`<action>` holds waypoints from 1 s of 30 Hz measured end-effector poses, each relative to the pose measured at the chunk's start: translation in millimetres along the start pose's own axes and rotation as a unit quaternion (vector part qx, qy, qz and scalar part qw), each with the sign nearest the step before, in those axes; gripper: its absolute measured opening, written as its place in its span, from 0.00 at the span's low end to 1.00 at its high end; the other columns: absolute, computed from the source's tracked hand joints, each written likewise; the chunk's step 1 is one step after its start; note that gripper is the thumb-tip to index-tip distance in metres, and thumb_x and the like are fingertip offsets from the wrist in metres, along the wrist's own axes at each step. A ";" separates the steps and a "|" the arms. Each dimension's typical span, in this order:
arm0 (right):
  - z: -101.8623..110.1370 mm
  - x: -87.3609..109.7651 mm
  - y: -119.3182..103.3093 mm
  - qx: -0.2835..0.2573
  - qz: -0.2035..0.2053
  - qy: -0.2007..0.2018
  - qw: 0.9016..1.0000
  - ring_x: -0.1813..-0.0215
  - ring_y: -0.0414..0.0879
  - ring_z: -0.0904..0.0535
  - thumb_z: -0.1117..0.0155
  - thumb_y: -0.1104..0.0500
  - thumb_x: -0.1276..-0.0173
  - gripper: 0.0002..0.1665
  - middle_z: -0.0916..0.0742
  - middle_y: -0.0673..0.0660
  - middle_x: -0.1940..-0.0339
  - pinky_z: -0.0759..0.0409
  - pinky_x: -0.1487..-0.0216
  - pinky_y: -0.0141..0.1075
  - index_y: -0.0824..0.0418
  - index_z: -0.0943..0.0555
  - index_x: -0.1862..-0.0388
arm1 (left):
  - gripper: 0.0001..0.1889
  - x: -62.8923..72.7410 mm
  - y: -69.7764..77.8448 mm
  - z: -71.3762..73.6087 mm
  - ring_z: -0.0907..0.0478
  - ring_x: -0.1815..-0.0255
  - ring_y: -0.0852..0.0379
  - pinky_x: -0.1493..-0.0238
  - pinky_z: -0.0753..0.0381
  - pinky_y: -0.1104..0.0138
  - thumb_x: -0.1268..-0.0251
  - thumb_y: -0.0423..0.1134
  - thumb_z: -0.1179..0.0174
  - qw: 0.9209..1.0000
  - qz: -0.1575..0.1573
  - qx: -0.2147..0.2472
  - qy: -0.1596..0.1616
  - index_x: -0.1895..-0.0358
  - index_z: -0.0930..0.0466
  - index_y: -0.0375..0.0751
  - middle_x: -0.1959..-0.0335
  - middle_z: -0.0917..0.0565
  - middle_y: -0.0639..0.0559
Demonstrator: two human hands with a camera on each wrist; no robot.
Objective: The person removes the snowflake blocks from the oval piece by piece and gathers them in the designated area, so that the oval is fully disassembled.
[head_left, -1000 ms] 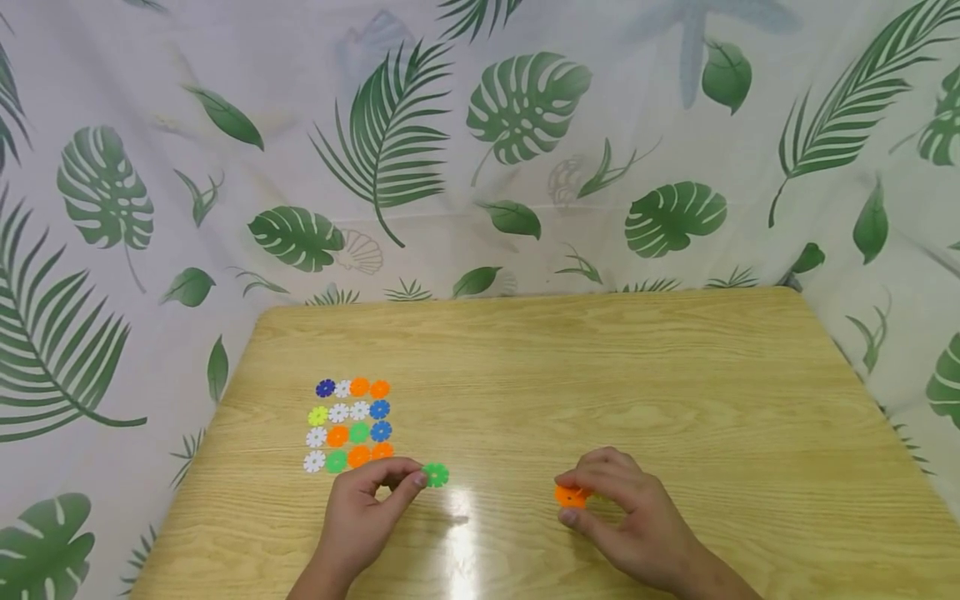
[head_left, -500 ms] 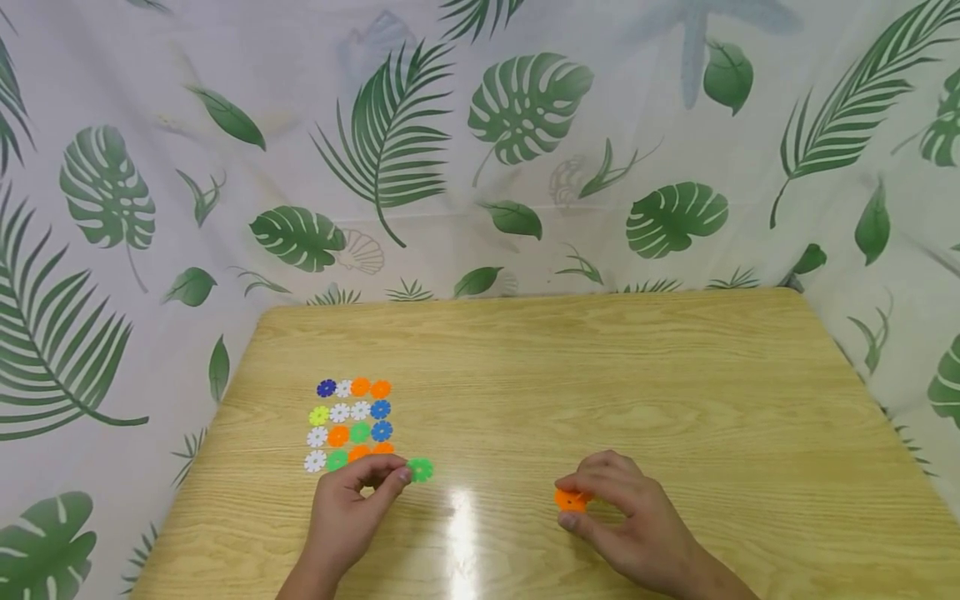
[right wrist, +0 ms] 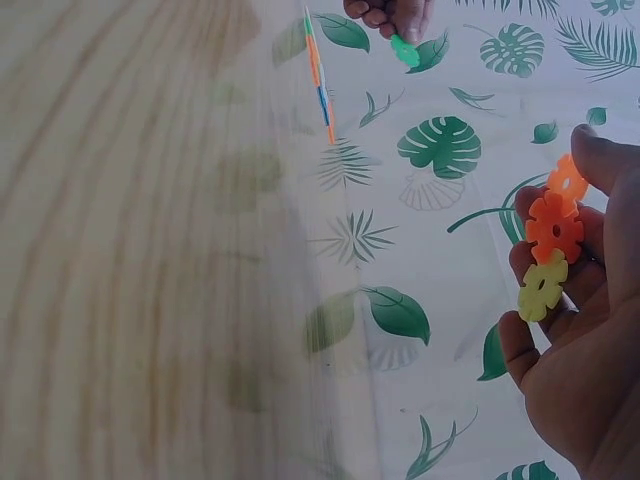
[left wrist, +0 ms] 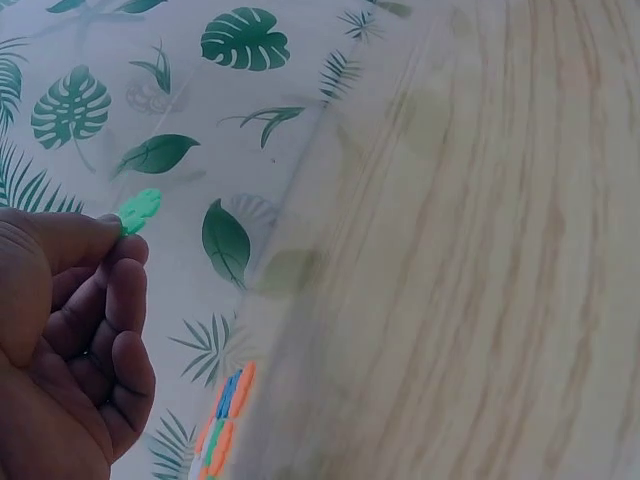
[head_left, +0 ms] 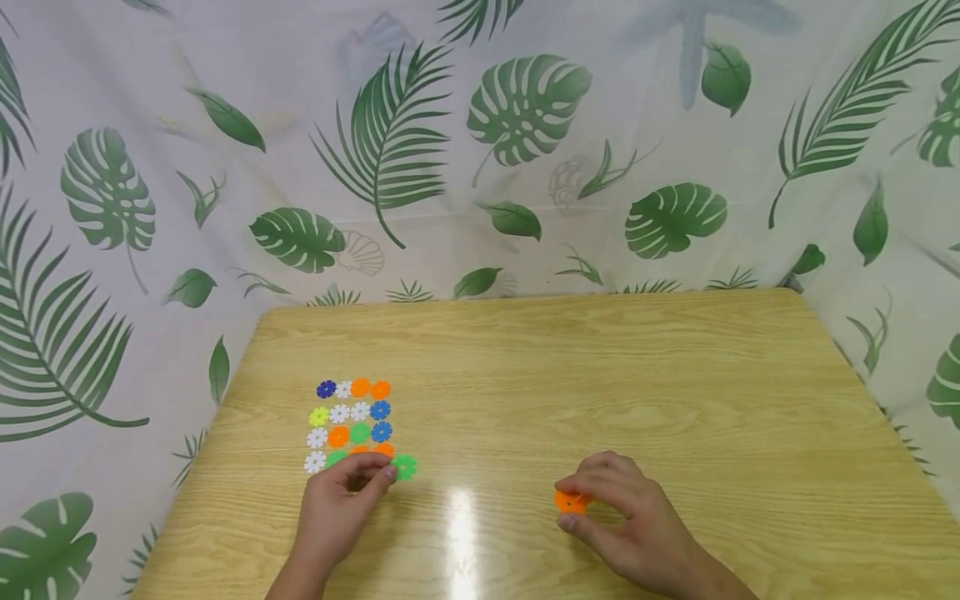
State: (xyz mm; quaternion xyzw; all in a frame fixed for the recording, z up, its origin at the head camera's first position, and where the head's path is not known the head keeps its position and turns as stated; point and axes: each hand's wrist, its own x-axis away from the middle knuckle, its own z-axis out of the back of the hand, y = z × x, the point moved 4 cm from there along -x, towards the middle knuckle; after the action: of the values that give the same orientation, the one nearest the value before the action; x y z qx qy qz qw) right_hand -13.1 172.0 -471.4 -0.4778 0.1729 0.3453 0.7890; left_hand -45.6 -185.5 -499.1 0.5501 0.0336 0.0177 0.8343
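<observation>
Between the thumb and index finger of my left hand [head_left: 339, 507] is a pinched green flower-shaped plastic disc [head_left: 406, 467]. The disc is just right of the nearest row of laid-out discs, and this hand covers part of that row. My right hand [head_left: 637, 521], further right over the table, holds an orange notched disc [head_left: 570, 502] at the fingertips. In the right wrist view, a second orange disc [right wrist: 555, 230] and a yellow disc [right wrist: 542, 288] lie against its curled fingers. Several white, orange, blue, green and yellow discs, including a blue disc [head_left: 381, 432], lie in rows at the left.
A wood-grain table [head_left: 525, 375] spans the lower view, with a bright light reflection near its front middle. Behind it and at both sides hangs a white cloth [head_left: 570, 250] printed with green leaves.
My left hand has moved left with the green disc, closer to the nearest row's right end. The right hand has stayed almost still with its discs.
</observation>
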 end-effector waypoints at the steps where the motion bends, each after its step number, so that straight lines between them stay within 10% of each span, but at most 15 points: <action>1: 0.0 0.0 -0.2 0.000 -0.001 -0.001 1.000 0.52 0.42 0.22 0.19 0.68 0.45 0.28 0.12 0.43 0.58 0.27 0.45 0.30 0.52 0.14 0.45 | 0.03 -0.1 -1.3 1.2 0.14 0.67 0.57 0.62 0.15 0.67 0.35 0.38 0.26 1.000 0.008 -0.005 0.000 0.61 0.10 0.46 0.69 0.12 0.55; 30: -0.5 2.8 0.6 0.001 0.002 -0.001 1.000 0.53 0.42 0.22 0.19 0.68 0.45 0.28 0.12 0.44 0.58 0.27 0.47 0.30 0.52 0.14 0.46 | 0.07 -9.8 -31.1 15.4 0.20 0.70 0.58 0.67 0.23 0.67 0.35 0.42 0.29 0.980 0.116 -0.160 -0.036 0.58 0.10 0.45 0.72 0.13 0.58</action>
State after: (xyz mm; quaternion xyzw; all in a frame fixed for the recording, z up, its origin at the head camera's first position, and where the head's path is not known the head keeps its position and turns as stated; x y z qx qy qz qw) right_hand -11.5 172.8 -473.7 -0.4761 0.1738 0.3470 0.7891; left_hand -54.4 -212.5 -521.2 0.4100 -0.0633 0.0997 0.9044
